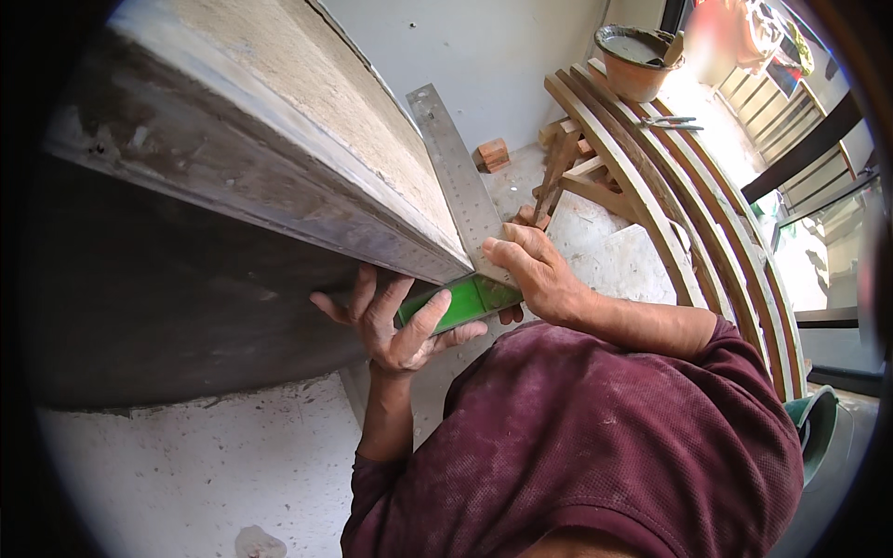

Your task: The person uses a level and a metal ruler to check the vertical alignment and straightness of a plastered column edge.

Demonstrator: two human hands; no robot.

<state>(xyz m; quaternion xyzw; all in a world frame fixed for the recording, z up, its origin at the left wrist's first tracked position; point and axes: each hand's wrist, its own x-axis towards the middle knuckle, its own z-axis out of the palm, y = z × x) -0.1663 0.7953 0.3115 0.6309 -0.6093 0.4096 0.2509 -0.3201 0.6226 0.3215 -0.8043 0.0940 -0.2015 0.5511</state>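
Note:
A carpenter's square with a metal blade (453, 167) and a green stock (456, 305) sits at the end corner of a plastered ledge (307, 167). The blade runs along the ledge's right side, while the stock lies across its near end. My right hand (544, 274) grips the square where blade and stock meet, thumb on top; some of its fingers are hidden underneath. My left hand (395, 325) holds the stock from the left between forefinger and thumb. Its other fingers are spread against the dark face (205, 298) below the ledge.
Long curved timber pieces (651, 167) rest at the right, carrying an orange bucket of grey mix (637, 70) and pliers (672, 122). Wood offcuts (493, 155) lie by the white wall (493, 56). A green container (814, 432) stands at the lower right.

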